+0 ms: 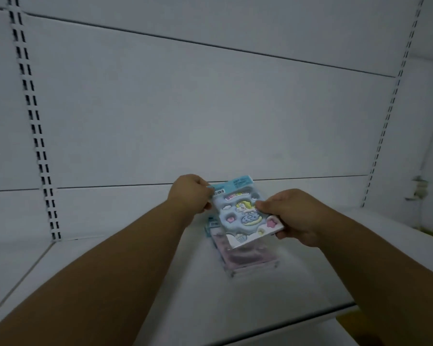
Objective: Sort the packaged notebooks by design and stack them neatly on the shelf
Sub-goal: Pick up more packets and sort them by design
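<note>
I hold a packaged blue notebook (240, 216) with a unicorn design above the white shelf (135, 265). My left hand (189, 193) pinches its top left corner near the barcode label. On the right edge, my right hand (293, 216) grips it, thumb on the cover. The notebook is tilted and hovers over a pink packaged notebook (245, 258) that lies flat on the shelf. A bit of blue packaging (211, 224) shows at the far end of the pink one, partly hidden by the held notebook.
The shelf's white back panel (210, 121) rises behind, with slotted uprights at the left (39, 151) and the right (383, 136). The shelf's front edge (285, 320) runs at the lower right, with something yellow (350, 318) below it.
</note>
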Tool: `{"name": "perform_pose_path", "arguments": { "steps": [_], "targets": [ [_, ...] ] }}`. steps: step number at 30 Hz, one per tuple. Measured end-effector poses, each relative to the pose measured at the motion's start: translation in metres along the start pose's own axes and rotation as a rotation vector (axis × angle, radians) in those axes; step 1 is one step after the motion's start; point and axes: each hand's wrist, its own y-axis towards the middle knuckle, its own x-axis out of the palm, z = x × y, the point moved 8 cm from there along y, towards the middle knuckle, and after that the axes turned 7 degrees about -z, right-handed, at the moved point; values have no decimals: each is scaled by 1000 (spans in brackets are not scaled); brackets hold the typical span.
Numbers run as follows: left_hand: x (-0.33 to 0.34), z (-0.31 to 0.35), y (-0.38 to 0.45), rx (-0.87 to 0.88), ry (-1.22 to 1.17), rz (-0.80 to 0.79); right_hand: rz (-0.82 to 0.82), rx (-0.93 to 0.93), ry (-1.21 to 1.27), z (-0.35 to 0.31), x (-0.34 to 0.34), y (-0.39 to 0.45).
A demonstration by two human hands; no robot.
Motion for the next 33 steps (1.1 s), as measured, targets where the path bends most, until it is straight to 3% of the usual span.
{"name": "perform_pose_path", "arguments": {
  "steps": [4,8,13,20,26,33],
  "targets": [
    [22,-4,19,-5,579,-20,9,75,-185,23,1,21],
    [27,-20,25,-38,843,-58,7,58,-491,35,10,38],
    [27,-28,24,-41,987,-75,119,-54,-809,22,8,41],
    [-8,-9,-7,98,979,75,205,-524,-720,-46,51,14],
    [-123,-23,-88,95,969,182,110,-737,-715,-129,161,-20],
    [-336,-74,-235,-48,1113,384,-49,-918,-695,-224,370,-97]
  ]
}}
